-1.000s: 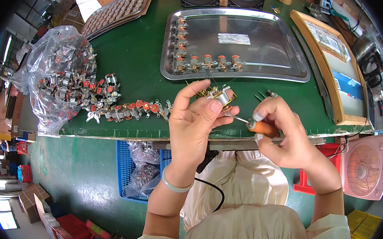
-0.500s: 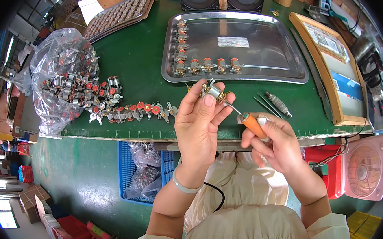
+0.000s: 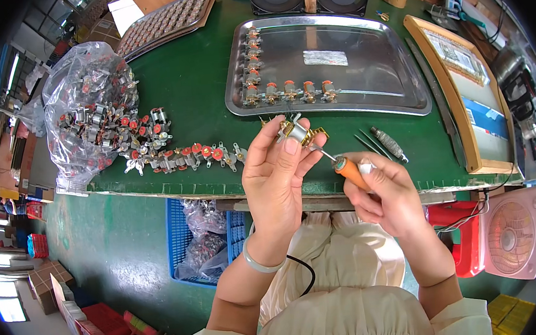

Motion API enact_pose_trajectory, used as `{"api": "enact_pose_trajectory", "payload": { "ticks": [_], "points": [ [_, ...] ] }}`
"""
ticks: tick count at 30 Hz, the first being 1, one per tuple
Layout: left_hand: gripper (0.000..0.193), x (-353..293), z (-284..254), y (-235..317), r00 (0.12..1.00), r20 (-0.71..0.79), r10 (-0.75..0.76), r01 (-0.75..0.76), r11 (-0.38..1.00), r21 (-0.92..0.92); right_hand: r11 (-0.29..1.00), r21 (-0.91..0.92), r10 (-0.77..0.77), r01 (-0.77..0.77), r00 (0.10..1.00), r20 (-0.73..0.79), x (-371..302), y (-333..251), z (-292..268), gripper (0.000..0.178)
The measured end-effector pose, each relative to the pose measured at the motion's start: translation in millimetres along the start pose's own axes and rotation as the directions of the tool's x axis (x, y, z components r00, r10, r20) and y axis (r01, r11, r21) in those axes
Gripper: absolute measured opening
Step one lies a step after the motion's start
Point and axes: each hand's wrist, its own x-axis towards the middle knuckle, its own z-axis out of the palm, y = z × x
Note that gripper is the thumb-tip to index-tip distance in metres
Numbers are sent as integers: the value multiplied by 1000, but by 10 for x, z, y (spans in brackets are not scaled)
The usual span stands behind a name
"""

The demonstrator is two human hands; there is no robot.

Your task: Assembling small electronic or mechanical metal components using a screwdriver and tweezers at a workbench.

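Note:
My left hand pinches a small metal component between thumb and fingers, above the table's front edge. It has a silvery cylindrical body and brass-coloured tabs on its right side. In my right hand is a screwdriver with an orange handle, its thin shaft pointing up and left. The tip reaches the brass end of the component; whether it sits in a screw is too small to tell. Something white covers part of my right thumb. Just beyond my hands, a steel tray holds similar components, lined along its left and front edges.
A plastic bag of loose components spills onto the green table at the left. A row of parts runs toward my left hand. Tweezers and a grey ribbed tool lie beyond my right hand. A wooden frame stands right.
The component has turned slightly in my left fingers, showing more of its brass tabs. My right fingers have curled in closer around the screwdriver handle.

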Motion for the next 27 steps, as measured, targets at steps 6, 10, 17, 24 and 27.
{"api": "enact_pose_trajectory", "payload": {
  "ticks": [6,10,17,24,27],
  "points": [
    [31,-20,20,0,998,-35,47,-45,997,66,947,-287,-182,148,979,-95,-21,163,92,31],
    [32,-29,43,17,996,-25,80,-80,997,17,585,-665,-622,464,783,-2,67,252,96,27],
    [33,-57,57,10,992,9,124,-123,992,-31,682,-591,-587,431,805,-91,15,161,142,21],
    [33,-66,38,-13,991,14,132,-131,991,-10,994,-91,-71,64,995,-75,43,154,127,31],
    [33,-71,81,-2,992,2,130,-130,992,-4,296,-789,-841,539,539,53,167,354,87,26]
  ]
}}
